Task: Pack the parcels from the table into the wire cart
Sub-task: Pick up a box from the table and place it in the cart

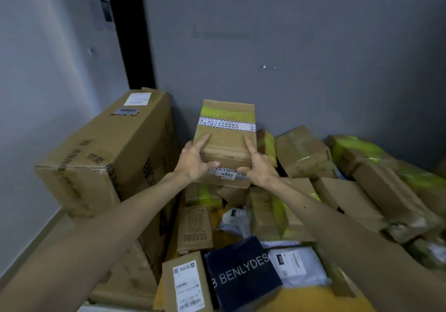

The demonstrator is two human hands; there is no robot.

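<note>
Grey walls meet in a corner: the left wall (36,70) is pale, a dark door gap (128,34) stands next to it, and the back wall (289,46) is a deeper grey with a few small scuffs. At far left a large carton (106,147) lies on its side, with a white label on its upper face. To its right, parcels cover the surface in a loose heap. Near the front edge lie a small labelled carton (185,282), a navy bag (243,275) printed "BENLYDES" and a white mailer (296,266). A yellow patch (313,299) shows beneath them; whether it is the surface itself or another parcel cannot be told. Further right, brown boxes with green tape (362,152) are stacked against the back wall.

The held parcel (226,118) is raised above the heap, in front of the corner and just right of the large carton. It is a brown box crossed by yellow-green tape and a white striped band, and a small tag on its near face reads "4002". The left grip (193,159) clasps its near left corner, forefinger laid straight on the top face and thumb on the near face. The right grip (258,167) clasps the near right corner in the same way. Both arms are bare and stretched forward.
</note>
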